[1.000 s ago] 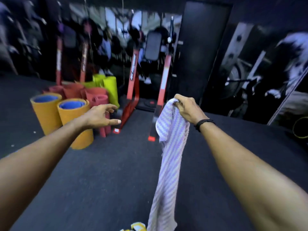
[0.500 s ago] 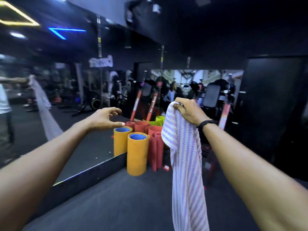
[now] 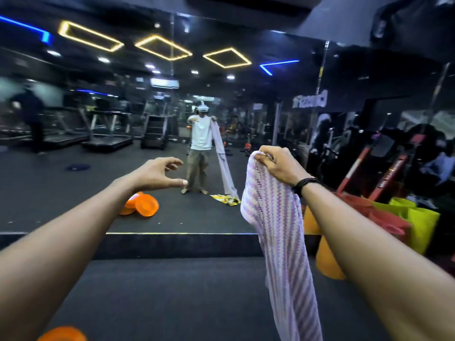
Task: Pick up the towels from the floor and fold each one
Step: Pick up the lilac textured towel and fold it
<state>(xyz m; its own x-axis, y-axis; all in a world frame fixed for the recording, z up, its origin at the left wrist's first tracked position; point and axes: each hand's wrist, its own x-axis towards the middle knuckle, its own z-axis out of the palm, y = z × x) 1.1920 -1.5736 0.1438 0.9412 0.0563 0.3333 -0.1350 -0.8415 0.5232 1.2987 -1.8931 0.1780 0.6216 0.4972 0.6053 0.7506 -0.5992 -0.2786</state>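
My right hand (image 3: pixel 278 163) pinches the top edge of a purple-and-white striped towel (image 3: pixel 283 242), which hangs straight down past the bottom of the frame. My left hand (image 3: pixel 157 174) is raised to the left of it, fingers loosely curved, holding nothing, about a hand's width from the towel. A wall mirror ahead reflects a yellow-and-white towel (image 3: pixel 226 199) lying on the floor; the real one is out of view.
The mirror's dark base ledge (image 3: pixel 172 244) crosses the dark gym floor. Orange discs (image 3: pixel 145 205) show in the reflection, another orange disc (image 3: pixel 62 334) lies at bottom left. Rolled orange, red and green mats (image 3: pixel 398 222) and red machine frames stand at right.
The view has swung left from the rolled mats to face the mirror. My right hand still holds the towel up; my left hand stays raised and empty beside it.
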